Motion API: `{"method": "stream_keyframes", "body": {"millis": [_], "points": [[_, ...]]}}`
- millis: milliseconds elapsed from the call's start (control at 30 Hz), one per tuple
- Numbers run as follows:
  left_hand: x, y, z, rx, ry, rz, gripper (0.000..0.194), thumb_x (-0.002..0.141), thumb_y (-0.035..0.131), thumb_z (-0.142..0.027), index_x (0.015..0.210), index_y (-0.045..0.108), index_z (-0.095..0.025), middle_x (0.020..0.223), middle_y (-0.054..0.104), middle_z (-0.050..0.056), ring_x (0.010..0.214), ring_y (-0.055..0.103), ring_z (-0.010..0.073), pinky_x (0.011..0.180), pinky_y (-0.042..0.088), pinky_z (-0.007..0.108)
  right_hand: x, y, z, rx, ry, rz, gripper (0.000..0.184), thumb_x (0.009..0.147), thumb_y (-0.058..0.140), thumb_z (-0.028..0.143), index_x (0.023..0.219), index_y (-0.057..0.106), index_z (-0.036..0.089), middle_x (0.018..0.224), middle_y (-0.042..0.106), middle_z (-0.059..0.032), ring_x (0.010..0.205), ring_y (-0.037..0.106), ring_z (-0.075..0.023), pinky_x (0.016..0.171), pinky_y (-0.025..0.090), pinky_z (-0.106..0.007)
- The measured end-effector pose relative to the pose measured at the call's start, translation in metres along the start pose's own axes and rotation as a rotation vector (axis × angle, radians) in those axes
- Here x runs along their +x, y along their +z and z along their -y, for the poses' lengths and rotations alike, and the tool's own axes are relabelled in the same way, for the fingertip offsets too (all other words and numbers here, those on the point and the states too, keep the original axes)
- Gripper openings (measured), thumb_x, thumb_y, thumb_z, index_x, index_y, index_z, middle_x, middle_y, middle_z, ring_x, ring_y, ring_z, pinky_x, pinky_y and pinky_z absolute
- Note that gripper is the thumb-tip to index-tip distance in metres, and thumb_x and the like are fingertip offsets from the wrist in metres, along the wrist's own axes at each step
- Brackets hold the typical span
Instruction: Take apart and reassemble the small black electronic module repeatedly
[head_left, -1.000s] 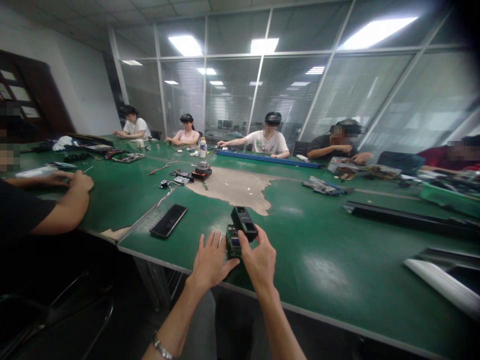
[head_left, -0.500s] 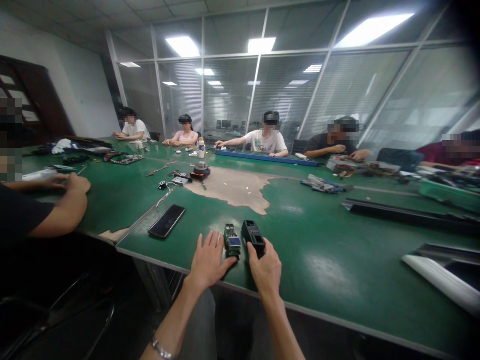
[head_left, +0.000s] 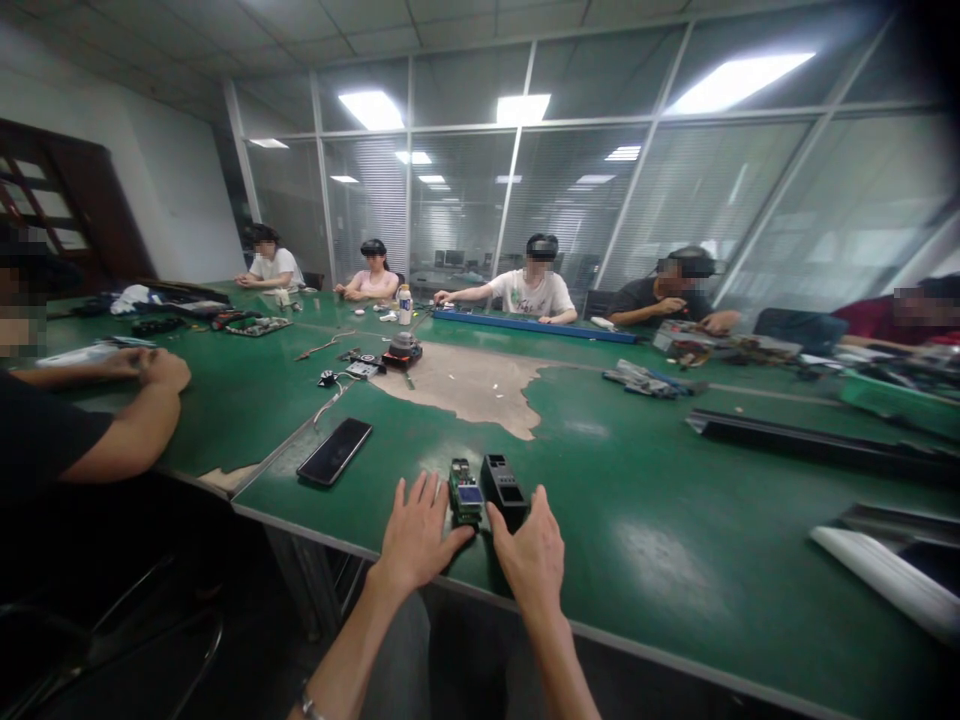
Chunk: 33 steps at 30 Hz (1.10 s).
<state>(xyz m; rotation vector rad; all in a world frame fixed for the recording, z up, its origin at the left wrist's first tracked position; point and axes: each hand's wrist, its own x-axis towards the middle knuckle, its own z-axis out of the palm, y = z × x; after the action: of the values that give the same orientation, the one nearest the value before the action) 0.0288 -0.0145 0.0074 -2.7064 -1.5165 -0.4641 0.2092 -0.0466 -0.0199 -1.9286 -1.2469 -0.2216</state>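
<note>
The fingers of the left hand (head_left: 416, 535) are spread flat and grasp nothing, palm down on the green table (head_left: 600, 500). Its fingertips lie just to the left of a green circuit board with a small display (head_left: 466, 495), and its thumb reaches across below the board's near end. Whether the index finger or thumb touches the board's edge is too fine to tell.

The right hand (head_left: 534, 550) is open, its thumb and fingers parted around the near end of a black rectangular housing (head_left: 504, 490) with cutouts in its face. The thumb tip is at the housing's near left corner, between housing and board, and the index finger is to the right; any light contact cannot be made out. The fingers are not closed on the housing.

Board and housing lie side by side on the table, the board on the left, their long sides roughly parallel with a narrow gap between.

Farther out, a dark-screened smartphone (head_left: 334, 452) lies left of the left hand. Beyond it are small parts with wires (head_left: 364, 368) and a device with a round grey top (head_left: 403, 350), beside a bare tan patch (head_left: 465, 385). Across the table, a person in a white T-shirt (head_left: 531, 290) sits behind a long blue bar (head_left: 532, 324).
</note>
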Motion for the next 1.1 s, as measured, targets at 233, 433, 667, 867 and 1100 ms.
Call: {"method": "stream_keyframes", "body": {"millis": [233,433,667,867,1100], "points": [[0.000,-0.001,0.002,-0.019,0.004,-0.007,0.083,0.095,0.022,-0.072,0.150,0.036,-0.012,0.157,0.035,0.015,0.146,0.025,0.0326,0.119,0.015,0.057,0.002,-0.003,0.003,0.068,0.050,0.034,0.095,0.083,0.054,0.061,0.149,0.024,-0.001,0.127,0.061,-0.0234,0.123,0.053,-0.0344,0.100,0.040,-0.042],[0.000,-0.003,0.002,-0.034,0.004,0.003,0.083,0.094,0.021,-0.073,0.149,0.039,-0.013,0.157,0.035,0.016,0.146,0.024,0.0337,0.118,0.015,0.058,0.005,-0.008,0.005,0.004,-0.014,0.058,0.056,0.086,0.052,0.051,0.124,0.058,0.009,0.113,0.067,-0.0186,0.107,0.061,-0.0318,0.092,0.043,-0.040],[0.000,-0.001,0.004,-0.058,0.001,-0.008,0.082,0.094,0.024,-0.073,0.149,0.039,-0.014,0.156,0.036,0.016,0.146,0.025,0.0341,0.118,0.014,0.059,0.011,-0.022,0.034,0.177,0.084,-0.005,0.055,0.084,0.055,0.058,0.119,0.061,0.016,0.108,0.071,-0.0131,0.101,0.065,-0.0278,0.086,0.046,-0.036],[0.000,-0.002,0.003,-0.036,-0.015,0.011,0.078,0.094,0.028,-0.070,0.149,0.039,-0.014,0.156,0.036,0.016,0.146,0.025,0.0350,0.117,0.015,0.061,0.013,-0.029,0.065,0.252,0.018,0.000,0.052,0.083,0.058,0.058,0.116,0.063,0.018,0.106,0.072,-0.0104,0.100,0.066,-0.0251,0.085,0.046,-0.033],[-0.001,-0.006,0.004,-0.033,-0.009,0.033,0.072,0.096,0.031,-0.062,0.150,0.037,-0.016,0.157,0.034,0.015,0.146,0.025,0.0351,0.117,0.015,0.060,0.010,-0.018,0.076,0.119,0.008,0.100,0.051,0.084,0.055,0.059,0.114,0.065,0.019,0.098,0.072,-0.0089,0.092,0.067,-0.0255,0.081,0.045,-0.034]]}}
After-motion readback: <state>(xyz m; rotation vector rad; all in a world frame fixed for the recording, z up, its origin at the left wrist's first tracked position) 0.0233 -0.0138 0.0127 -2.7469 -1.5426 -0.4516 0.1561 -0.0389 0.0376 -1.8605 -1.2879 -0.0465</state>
